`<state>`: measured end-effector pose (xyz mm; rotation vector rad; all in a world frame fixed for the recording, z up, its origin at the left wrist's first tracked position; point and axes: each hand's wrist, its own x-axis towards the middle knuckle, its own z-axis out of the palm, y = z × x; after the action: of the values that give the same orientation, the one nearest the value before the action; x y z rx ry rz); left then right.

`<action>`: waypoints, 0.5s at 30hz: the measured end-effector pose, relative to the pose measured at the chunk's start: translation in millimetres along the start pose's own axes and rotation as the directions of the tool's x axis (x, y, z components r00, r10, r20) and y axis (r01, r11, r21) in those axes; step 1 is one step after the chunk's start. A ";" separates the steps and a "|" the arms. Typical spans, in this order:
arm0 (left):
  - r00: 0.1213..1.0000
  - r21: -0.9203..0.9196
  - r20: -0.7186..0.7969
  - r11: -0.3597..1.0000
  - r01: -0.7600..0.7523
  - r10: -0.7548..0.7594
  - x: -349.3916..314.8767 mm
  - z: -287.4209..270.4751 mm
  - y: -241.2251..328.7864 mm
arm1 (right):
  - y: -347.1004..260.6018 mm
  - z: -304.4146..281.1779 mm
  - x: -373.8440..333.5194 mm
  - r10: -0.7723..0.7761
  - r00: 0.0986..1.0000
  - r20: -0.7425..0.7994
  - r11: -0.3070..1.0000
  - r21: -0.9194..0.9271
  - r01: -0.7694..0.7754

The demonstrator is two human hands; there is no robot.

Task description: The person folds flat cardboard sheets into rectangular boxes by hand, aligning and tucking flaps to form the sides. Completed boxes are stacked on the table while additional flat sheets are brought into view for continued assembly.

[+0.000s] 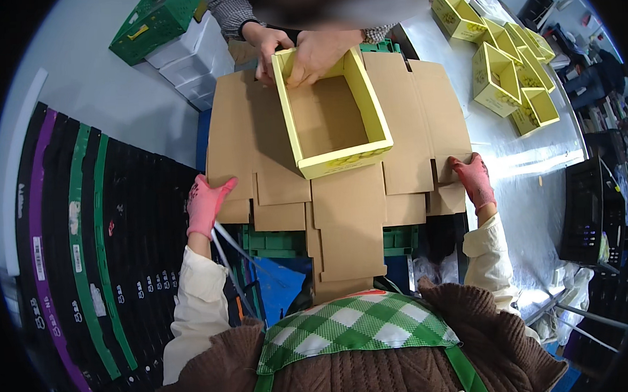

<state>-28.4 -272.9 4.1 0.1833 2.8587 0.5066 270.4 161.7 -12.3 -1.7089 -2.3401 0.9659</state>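
Note:
Flat brown cardboard blanks (348, 244), stacked and cut with flaps, lie in front of me. My left hand (208, 205), in a pink glove, is closed on their left edge, thumb on top. At the right edge my right hand (475, 180), also in a pink glove, grips the blanks the same way. The fingers under the board are hidden on both sides. On the blanks stands an open-topped yellow box (344, 162), slightly turned. Across from me a co-worker's bare hands (310, 54) hold its far end, one reaching inside.
Green crates (281, 244) sit beneath the blanks. On the right, several yellow boxes (496, 80) stand on a metal table (518, 224), with a black appliance (588, 213) beyond. Stacked black, green and purple crates (82, 251) line the left. White drawers (189, 57) carry a green crate (152, 27).

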 end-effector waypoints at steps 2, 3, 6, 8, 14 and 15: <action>0.999 -0.031 -0.029 0.999 -0.036 0.035 11.8 8.4 -14.0 | -14.1 -6.8 -4.9 0.011 1.000 -0.027 0.993 -0.116 -0.014; 0.998 -0.045 -0.047 0.998 -0.052 0.050 18.5 14.2 -24.5 | -20.9 -9.2 -8.9 -0.020 0.999 -0.046 0.989 -0.150 0.013; 0.999 -0.062 -0.006 0.997 -0.043 0.043 27.1 7.8 -12.8 | -29.7 -25.9 -19.4 -0.066 0.992 -0.112 0.974 -0.222 0.040; 0.998 -0.089 0.069 0.996 -0.008 0.014 26.9 -1.5 -2.6 | -36.6 -33.7 -23.5 -0.093 0.985 -0.144 0.958 -0.281 0.049; 0.999 0.041 0.040 0.999 0.026 -0.027 28.6 -3.8 -5.3 | -40.9 -13.2 -23.9 -0.256 0.954 -0.155 0.902 -0.394 0.178; 1.000 0.038 0.026 0.999 0.012 -0.013 37.2 5.7 -19.2 | -45.1 -9.4 -26.6 -0.253 0.957 -0.144 0.904 -0.388 0.181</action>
<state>-64.5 -282.9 -15.5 0.1773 2.8435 0.4441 246.9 134.4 26.8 -1.5142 -2.6295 0.3173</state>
